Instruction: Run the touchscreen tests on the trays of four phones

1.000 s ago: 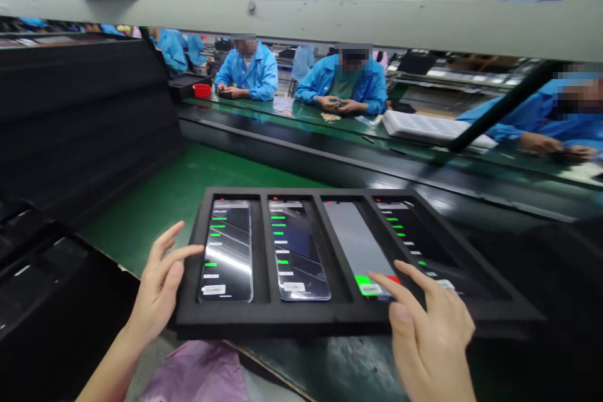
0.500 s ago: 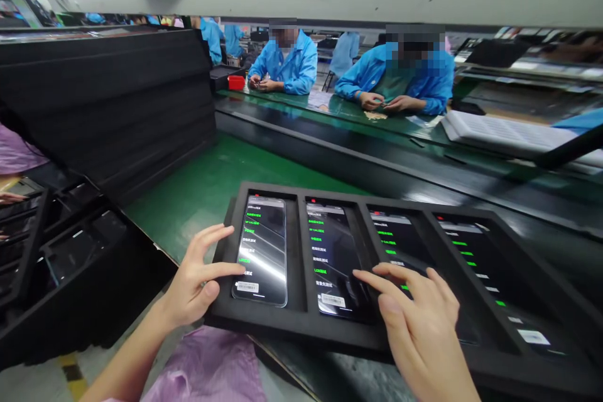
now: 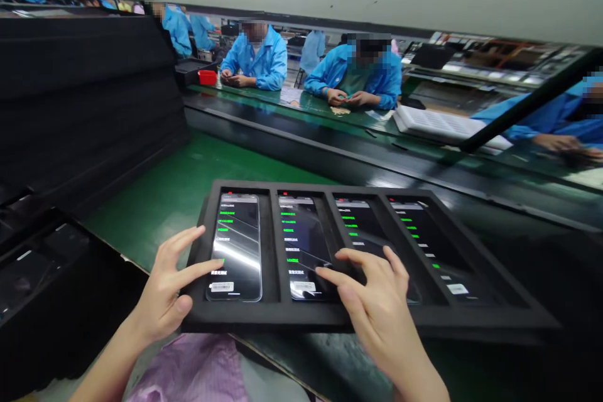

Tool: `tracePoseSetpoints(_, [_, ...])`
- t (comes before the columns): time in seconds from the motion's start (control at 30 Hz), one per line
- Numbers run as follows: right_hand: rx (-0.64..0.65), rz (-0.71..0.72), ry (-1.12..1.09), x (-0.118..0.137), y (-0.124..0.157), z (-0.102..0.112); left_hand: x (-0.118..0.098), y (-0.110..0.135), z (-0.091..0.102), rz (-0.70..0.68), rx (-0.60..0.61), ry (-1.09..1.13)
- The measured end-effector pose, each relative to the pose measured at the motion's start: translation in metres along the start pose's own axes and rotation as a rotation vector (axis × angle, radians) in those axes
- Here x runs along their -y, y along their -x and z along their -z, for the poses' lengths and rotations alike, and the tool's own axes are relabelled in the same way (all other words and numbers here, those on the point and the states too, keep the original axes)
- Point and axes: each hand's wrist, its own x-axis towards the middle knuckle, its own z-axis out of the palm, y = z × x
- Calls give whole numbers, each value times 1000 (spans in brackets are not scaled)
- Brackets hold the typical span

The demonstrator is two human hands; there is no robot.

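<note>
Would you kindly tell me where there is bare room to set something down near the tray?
The green tabletop shows bare between the black stack on the left, the tray in front and the dark ledge behind. The tray is crowded: four phones lie in it, with the left hand and the right hand over them.

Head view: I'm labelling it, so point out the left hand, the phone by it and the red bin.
Left hand (image 3: 163, 289), head view: its back.
Phone (image 3: 242, 244), head view: screen.
Red bin (image 3: 207, 78), head view: near side.
</note>
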Motion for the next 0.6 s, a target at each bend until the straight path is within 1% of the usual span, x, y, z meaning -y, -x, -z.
tracePoseSetpoints(0.1, [-226,-104,-3,-15,11,5,-11,4,-2,116,-56,82])
tracePoseSetpoints(0.17, [-332,-194,20,-26,19,7,-19,6,-3,144,-80,138])
tracePoseSetpoints(0.2, [-355,-241,34,-31,23,8,-22,8,-4,148,-83,158])
tracePoseSetpoints(0.27, [-336,-319,70,-36,28,9,-26,10,-7,152,-79,178])
tracePoseSetpoints(0.37, [-238,-344,116,-38,31,10,-28,10,-10,164,-53,174])
tracePoseSetpoints(0.4, [-232,-343,126,-39,31,11,-28,10,-10,174,-41,167])
tracePoseSetpoints(0.43, [-257,-353,132,-40,32,13,-28,9,-11,183,-34,155])
tracePoseSetpoints(0.47, [-310,-375,138,-42,33,16,-28,7,-11,189,-34,142])
tracePoseSetpoints(0.53, [-455,-458,167,-49,36,23,-28,6,-12,194,-59,126])
tracePoseSetpoints(0.6, [-553,-562,229,-60,42,29,-25,5,-12,212,-68,97])
